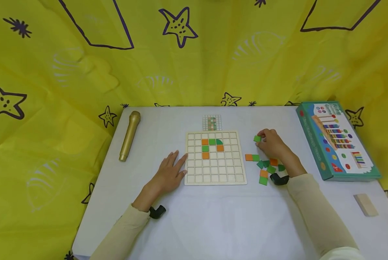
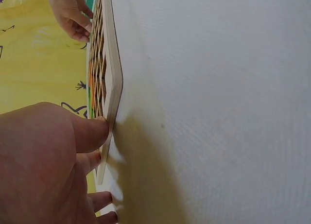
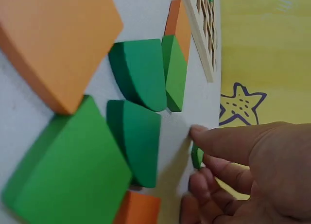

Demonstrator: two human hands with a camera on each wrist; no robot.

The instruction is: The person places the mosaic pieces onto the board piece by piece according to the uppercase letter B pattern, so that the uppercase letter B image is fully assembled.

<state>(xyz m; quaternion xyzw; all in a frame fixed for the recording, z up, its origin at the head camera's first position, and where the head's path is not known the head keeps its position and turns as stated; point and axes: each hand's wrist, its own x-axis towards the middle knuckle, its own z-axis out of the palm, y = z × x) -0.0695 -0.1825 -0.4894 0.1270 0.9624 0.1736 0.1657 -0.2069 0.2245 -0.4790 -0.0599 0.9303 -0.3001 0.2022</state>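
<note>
A wooden grid board lies mid-table, with several orange and green tiles set in its upper squares. Against its left edge rests my left hand, fingers spread; in the left wrist view the thumb touches the board's rim. To the right of the board my right hand pinches a light green square tile between thumb and fingers, just over the table. Below that hand lie loose tiles: orange squares, light green squares and dark green quarter-rounds.
A small pattern card lies behind the board. At the left is a gold microphone. A boxed game and a wooden block are at the right. A yellow patterned cloth hangs behind the white table.
</note>
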